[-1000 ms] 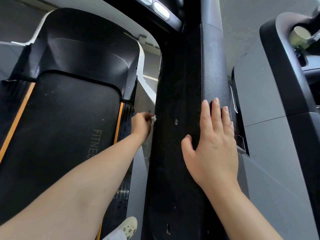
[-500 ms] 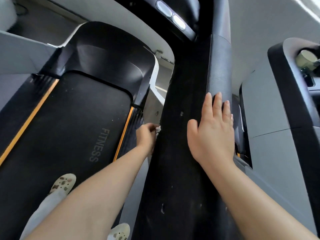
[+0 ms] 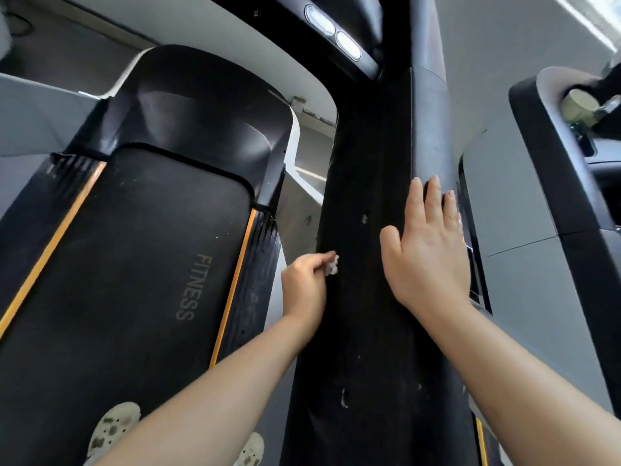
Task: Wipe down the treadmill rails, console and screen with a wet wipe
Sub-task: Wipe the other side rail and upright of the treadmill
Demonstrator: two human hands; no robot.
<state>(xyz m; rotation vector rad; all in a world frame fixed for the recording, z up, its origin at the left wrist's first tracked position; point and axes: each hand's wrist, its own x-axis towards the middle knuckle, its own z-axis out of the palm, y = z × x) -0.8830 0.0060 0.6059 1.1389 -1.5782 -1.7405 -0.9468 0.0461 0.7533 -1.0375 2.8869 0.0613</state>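
Observation:
A wide black treadmill rail (image 3: 366,331) runs from the bottom centre up toward the console. My left hand (image 3: 304,287) pinches a small crumpled white wet wipe (image 3: 332,265) against the rail's left edge. My right hand (image 3: 426,250) lies flat on the rail's right side, fingers straight and together, pointing up along it. The rail surface shows a few pale scuffs and specks. The console's underside (image 3: 332,31) with two oval lights sits at the top centre; the screen is out of view.
The black running belt (image 3: 141,264) marked FITNESS with orange side stripes lies to the left, my two shoes (image 3: 114,428) on it. A neighbouring grey and black machine (image 3: 554,213) stands close on the right. Grey floor shows between rail and belt.
My left hand with the wipe has slid down the rail's left edge toward me. My right hand stays flat on the rail. The view has tilted, showing more belt and my shoes.

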